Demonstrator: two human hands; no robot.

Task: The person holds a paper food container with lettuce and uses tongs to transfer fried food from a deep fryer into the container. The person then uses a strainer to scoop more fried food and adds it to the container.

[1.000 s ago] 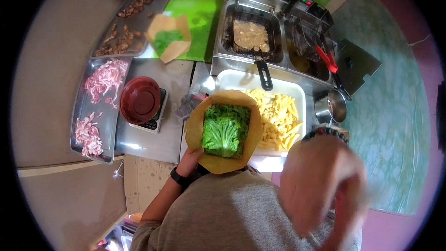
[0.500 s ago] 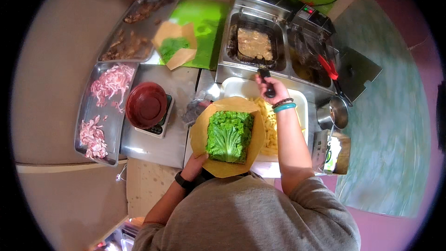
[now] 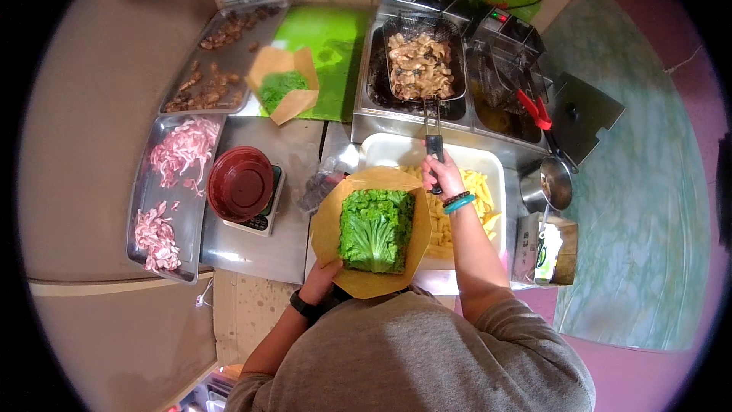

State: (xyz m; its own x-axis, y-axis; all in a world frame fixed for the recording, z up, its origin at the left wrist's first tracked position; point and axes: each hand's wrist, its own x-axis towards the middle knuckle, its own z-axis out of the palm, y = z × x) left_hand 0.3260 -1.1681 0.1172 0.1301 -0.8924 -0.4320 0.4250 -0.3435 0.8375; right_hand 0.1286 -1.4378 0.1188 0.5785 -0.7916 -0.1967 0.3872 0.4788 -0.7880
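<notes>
My left hand (image 3: 322, 276) grips the near left side of an open brown paper box (image 3: 326, 217), held in front of my body. Green leaf lettuce (image 3: 376, 233) lines the inside of the box. My right hand (image 3: 444, 173) is closed around the black handle (image 3: 434, 149) of a wire fryer basket (image 3: 462, 69). The basket is raised above the left oil well of the steel fryer (image 3: 366, 119) and holds browned, battered pieces of food (image 3: 419, 67). Under my right forearm, a white tray (image 3: 376, 151) holds yellow fries (image 3: 482, 194).
Another lettuce-lined paper box (image 3: 305, 99) stands on a green board (image 3: 335, 46). At left are trays of fried pieces (image 3: 206, 91) and raw meat strips (image 3: 183, 149), and a red-brown bowl (image 3: 240, 179) on a scale. Red-handled tongs (image 3: 535, 111) and a steel pot (image 3: 557, 183) are at right.
My right hand has lifted the fryer basket out of the oil, and its contents now show clearly above the well. The right hand sits slightly nearer. The left hand and box stay nearly in place.
</notes>
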